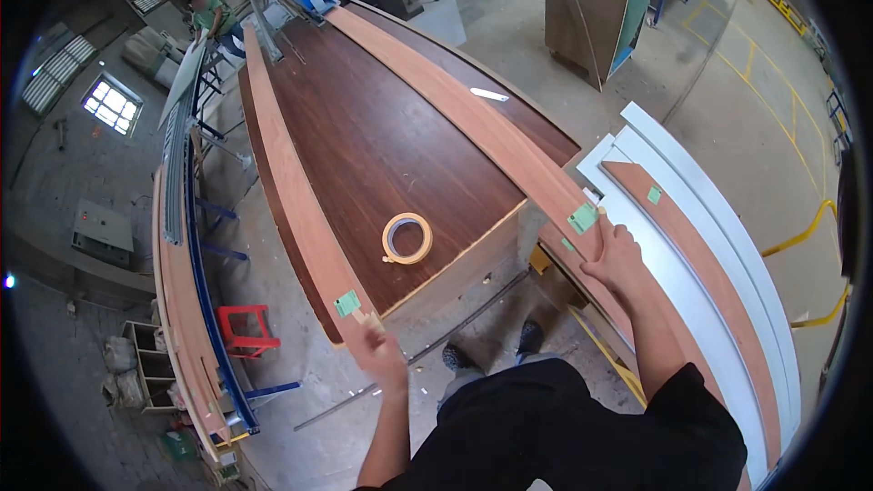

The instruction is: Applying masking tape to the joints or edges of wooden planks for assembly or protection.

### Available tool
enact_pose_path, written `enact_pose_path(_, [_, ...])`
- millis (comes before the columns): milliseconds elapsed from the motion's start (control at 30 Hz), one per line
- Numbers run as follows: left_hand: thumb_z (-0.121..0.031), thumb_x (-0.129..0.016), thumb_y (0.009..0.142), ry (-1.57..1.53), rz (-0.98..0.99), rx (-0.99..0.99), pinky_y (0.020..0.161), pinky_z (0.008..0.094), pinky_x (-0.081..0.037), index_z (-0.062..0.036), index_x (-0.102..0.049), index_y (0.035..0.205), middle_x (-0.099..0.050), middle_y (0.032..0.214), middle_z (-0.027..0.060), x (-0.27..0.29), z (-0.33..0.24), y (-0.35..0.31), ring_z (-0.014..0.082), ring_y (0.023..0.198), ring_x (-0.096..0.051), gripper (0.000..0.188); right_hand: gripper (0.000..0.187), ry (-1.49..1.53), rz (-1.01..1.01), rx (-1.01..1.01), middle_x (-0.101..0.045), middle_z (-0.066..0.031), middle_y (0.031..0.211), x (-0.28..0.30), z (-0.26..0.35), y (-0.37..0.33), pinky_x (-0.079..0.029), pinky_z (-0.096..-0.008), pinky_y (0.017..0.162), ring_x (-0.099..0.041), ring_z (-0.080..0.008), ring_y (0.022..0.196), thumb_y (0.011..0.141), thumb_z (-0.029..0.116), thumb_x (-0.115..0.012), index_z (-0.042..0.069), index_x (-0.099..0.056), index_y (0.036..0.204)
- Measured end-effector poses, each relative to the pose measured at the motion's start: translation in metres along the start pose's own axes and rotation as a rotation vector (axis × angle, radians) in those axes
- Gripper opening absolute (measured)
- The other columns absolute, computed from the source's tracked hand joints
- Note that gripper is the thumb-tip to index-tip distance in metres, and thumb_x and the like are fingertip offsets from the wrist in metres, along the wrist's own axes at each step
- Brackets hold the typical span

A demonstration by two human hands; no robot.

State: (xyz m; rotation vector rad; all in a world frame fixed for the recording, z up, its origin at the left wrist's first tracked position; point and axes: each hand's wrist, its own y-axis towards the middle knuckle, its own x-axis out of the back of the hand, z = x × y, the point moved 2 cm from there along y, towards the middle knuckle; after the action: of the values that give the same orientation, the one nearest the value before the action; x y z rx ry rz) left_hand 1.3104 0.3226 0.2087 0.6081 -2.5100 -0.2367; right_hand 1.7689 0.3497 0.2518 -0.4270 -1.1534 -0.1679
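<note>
Two long, narrow reddish wood boards run away from me: a left board (305, 191) and a right board (473, 127). Each carries a green label near its close end. My left hand (382, 356), blurred by motion, is at the near end of the left board, with a small pale bit beside its fingers; its grip is unclear. My right hand (623, 264) closes over the near end of the right board, thumb on one side and fingers on the other. Between the boards, a roll of masking tape (420, 255) lies flat on a dark brown wood-grain panel (364, 118).
White panels (718, 209) with another labelled board (677, 218) lie at my right. On the left stand a blue-framed rack (195, 273) and a red stool (247, 331). A small white strip (489, 94) rests beyond the right board. Another person (216, 20) is far left.
</note>
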Motion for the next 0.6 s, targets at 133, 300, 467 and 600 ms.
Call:
enact_pose_path(133, [-0.009,-0.068,0.091,-0.507,0.616,0.454,0.088,0.0306,-0.053,-0.0024,-0.048,0.136,-0.058,0.114,0.0096,-0.122,-0.079,0.001,0.0167,0.101,-0.059,0.050,0.094,0.038,-0.118,0.064,-0.057,-0.0273,0.109,-0.018,-0.021,-0.030,-0.050,-0.0473,0.088,-0.058,-0.0436,0.101,0.062,0.034,-0.077,0.003,-0.042,0.145])
enact_pose_path(300, [-0.034,-0.063,0.097,-0.664,0.823,0.839,0.095,0.0380,-0.051,-0.0045,-0.042,0.143,-0.060,0.123,0.0157,-0.236,-0.111,0.011,0.0248,0.112,-0.061,0.059,0.092,0.077,-0.178,0.081,-0.056,-0.0263,0.106,-0.015,-0.049,-0.119,-0.050,-0.0504,0.084,-0.057,-0.0452,0.098,0.062,0.029,-0.077,0.001,-0.043,0.143])
enact_pose_path(467, [-0.043,-0.053,0.100,-1.096,0.808,1.034,0.105,0.0430,-0.045,-0.0069,-0.046,0.141,-0.060,0.131,0.0132,-0.280,-0.123,-0.004,0.0261,0.121,-0.057,0.055,0.104,0.164,-0.207,0.071,-0.054,-0.0221,0.112,-0.039,-0.126,-0.215,-0.049,-0.0498,0.083,-0.056,-0.0435,0.101,0.052,0.029,-0.082,0.001,-0.041,0.144])
enact_pose_path(600, [-0.040,-0.051,0.101,-1.127,0.769,1.059,0.107,0.0442,-0.044,-0.0073,-0.050,0.138,-0.060,0.134,0.0076,-0.269,-0.120,-0.056,0.0245,0.124,-0.056,0.049,0.111,0.060,-0.236,0.051,-0.052,-0.0197,0.114,-0.038,-0.139,-0.294,-0.048,-0.0498,0.085,-0.055,-0.0425,0.103,0.045,0.024,-0.084,0.003,-0.041,0.145])
